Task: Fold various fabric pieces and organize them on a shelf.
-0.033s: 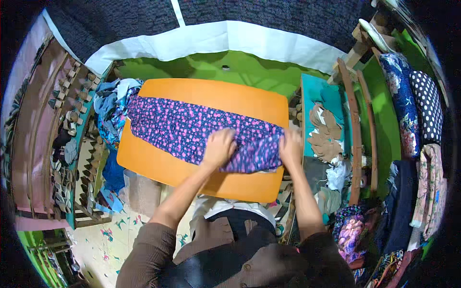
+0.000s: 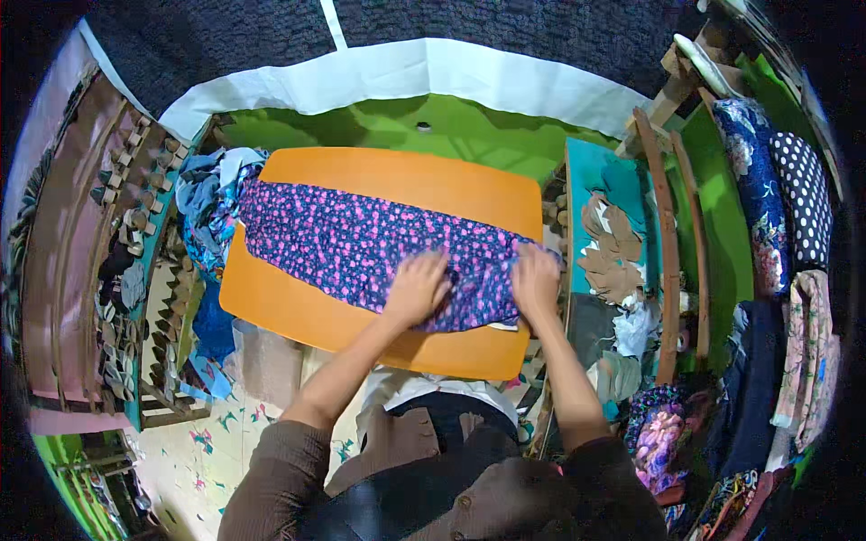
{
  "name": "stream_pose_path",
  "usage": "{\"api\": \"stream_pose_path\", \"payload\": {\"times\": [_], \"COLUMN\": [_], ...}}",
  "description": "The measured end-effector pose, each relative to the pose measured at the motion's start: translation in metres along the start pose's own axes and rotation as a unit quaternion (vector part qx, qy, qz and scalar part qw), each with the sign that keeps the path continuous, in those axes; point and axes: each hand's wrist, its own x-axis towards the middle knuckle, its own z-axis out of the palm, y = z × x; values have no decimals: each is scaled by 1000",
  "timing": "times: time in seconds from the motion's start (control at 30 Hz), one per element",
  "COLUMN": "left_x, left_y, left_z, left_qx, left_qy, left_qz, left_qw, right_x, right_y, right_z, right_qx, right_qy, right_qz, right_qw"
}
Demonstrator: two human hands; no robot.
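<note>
A long piece of dark blue fabric with a pink floral print lies across the orange tabletop, running from the far left to the right edge. My left hand is on its near side with fingers curled into the cloth; the fingertips are slightly blurred. At the cloth's right end, my right hand grips the edge with bent fingers. Between my hands the fabric is rumpled and a little blurred. A small white strip shows under its near right corner.
A heap of blue patterned cloth hangs at the table's left end. To the right, a teal bench bears brown scraps. Fabric rolls line the far right, a wooden rack the left. Scraps litter the floor.
My right hand has shifted left and slightly down with the cloth's end. My left hand has moved slightly down. The near right corner of the fabric lies lower on the table.
</note>
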Motion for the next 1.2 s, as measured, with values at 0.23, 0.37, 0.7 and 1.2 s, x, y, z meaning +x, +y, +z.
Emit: {"api": "stream_pose_path", "payload": {"times": [0.23, 0.37, 0.7, 1.2], "left_x": [-61, -74, -40, 24], "left_y": [1, -32, 35, 129], "left_z": [30, 18, 18, 90], "left_qx": [41, 76, -14, 54], "left_qy": [-143, -141, -65, 13], "left_qz": [39, -13, 84, 122], "left_qw": [988, 987, 994, 991], "right_x": [-61, -64, -65, 18], "right_y": [-50, -38, -23, 57], "right_z": [38, 33, -3, 28], "right_qx": [-10, 13, 45, -91], "right_qy": [-186, -192, 5, -261], "right_qz": [-64, -6, -29, 171], "right_qw": [980, 981, 999, 946]}}
